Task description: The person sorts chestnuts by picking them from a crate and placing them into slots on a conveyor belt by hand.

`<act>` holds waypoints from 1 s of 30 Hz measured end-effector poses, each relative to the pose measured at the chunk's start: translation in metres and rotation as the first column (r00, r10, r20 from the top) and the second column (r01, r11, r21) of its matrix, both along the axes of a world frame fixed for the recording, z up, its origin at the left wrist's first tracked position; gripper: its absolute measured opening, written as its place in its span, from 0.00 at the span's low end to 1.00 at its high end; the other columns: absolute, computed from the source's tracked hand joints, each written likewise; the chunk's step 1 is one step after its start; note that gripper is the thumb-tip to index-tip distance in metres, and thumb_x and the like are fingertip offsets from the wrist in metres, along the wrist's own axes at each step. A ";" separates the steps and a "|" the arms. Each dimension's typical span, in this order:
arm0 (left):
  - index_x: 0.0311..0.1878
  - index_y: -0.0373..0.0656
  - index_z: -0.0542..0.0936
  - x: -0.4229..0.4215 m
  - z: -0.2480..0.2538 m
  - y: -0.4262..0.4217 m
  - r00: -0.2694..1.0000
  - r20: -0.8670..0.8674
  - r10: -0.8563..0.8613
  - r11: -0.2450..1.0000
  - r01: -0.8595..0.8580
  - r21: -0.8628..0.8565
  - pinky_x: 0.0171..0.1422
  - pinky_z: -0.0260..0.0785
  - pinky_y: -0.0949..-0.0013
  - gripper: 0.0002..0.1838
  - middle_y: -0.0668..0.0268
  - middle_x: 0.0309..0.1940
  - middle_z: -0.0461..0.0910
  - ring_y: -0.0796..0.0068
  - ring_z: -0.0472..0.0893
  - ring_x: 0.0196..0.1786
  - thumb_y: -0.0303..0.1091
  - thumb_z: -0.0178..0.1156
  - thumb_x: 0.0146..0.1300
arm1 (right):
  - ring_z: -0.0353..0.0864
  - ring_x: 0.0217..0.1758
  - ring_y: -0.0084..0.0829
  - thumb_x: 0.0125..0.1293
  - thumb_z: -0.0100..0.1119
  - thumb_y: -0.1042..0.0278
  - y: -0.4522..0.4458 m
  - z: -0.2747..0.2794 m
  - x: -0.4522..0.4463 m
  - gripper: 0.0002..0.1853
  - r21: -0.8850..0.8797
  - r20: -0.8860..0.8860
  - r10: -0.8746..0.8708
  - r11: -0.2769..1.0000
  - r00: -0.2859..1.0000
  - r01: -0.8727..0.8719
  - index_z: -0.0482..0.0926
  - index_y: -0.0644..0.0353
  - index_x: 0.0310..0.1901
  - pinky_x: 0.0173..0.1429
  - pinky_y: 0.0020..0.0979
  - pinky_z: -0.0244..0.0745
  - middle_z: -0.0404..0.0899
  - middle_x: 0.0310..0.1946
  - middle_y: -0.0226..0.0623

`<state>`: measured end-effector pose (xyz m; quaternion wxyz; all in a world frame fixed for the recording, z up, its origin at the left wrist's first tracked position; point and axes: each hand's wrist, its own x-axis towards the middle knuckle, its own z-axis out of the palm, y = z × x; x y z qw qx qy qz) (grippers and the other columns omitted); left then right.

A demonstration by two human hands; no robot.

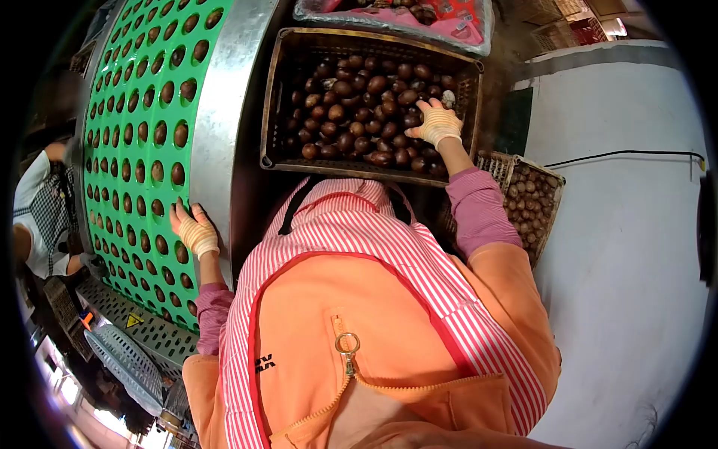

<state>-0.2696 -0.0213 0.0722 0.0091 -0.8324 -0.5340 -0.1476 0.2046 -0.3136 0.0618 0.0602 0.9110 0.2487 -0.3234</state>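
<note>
Dark brown, egg-shaped items (359, 112), smooth and rather shiny, fill a brown plastic crate (351, 169) in front of me. My right hand (435, 124), in a pale glove with bare fingertips, lies over the crate's right side with its fingers spread on them. A whitish lump (448, 99) shows beside its fingertips. At the left, a green perforated belt (153, 112) carries similar brown items, one in most holes. My left hand (197, 230), gloved the same way, rests at the belt's near edge with fingers stretched apart. No item shows in either hand.
A metal guard (224, 97) stands between belt and crate. Beyond the crate is a plastic-lined box (449, 30). Another filled crate (535, 198) sits lower right, by a pale wall (628, 247). A co-worker (48, 202) stands across the belt. A light-coloured basket (123, 363) is at lower left.
</note>
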 end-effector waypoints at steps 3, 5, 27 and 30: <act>0.68 0.40 0.69 0.002 0.003 -0.001 1.000 0.014 -0.003 1.000 0.003 -0.007 0.71 0.59 0.48 0.27 0.46 0.68 0.65 0.42 0.65 0.67 0.42 0.54 0.70 | 0.71 0.68 0.49 0.53 0.72 0.45 -0.007 -0.035 0.003 0.43 0.167 -0.075 -0.063 0.983 0.995 0.075 0.65 0.41 0.71 0.68 0.48 0.71 0.63 0.71 0.40; 0.68 0.38 0.69 0.002 0.000 0.001 1.000 0.020 -0.023 1.000 0.023 0.012 0.71 0.60 0.49 0.27 0.46 0.68 0.65 0.43 0.65 0.67 0.42 0.55 0.69 | 0.72 0.66 0.49 0.54 0.71 0.45 -0.002 -0.028 -0.012 0.43 0.186 -0.128 -0.160 0.966 0.979 0.182 0.66 0.43 0.71 0.67 0.44 0.72 0.66 0.69 0.43; 0.73 0.46 0.61 0.295 -0.015 -0.034 0.514 0.011 -0.858 0.359 0.615 -0.702 0.72 0.63 0.54 0.50 0.51 0.69 0.63 0.45 0.65 0.69 0.38 0.75 0.47 | 0.54 0.78 0.51 0.50 0.74 0.49 0.025 -0.002 -0.047 0.55 0.216 -0.338 0.039 0.976 0.940 0.037 0.52 0.48 0.77 0.77 0.46 0.57 0.53 0.77 0.45; 0.74 0.47 0.59 0.308 -0.037 -0.040 0.477 -0.069 -0.876 0.351 0.533 -0.770 0.72 0.62 0.53 0.52 0.52 0.70 0.62 0.46 0.64 0.70 0.39 0.77 0.46 | 0.56 0.76 0.55 0.46 0.77 0.52 0.007 -0.007 -0.046 0.59 0.145 -0.403 -0.034 0.984 0.914 0.101 0.49 0.44 0.78 0.77 0.46 0.58 0.57 0.75 0.45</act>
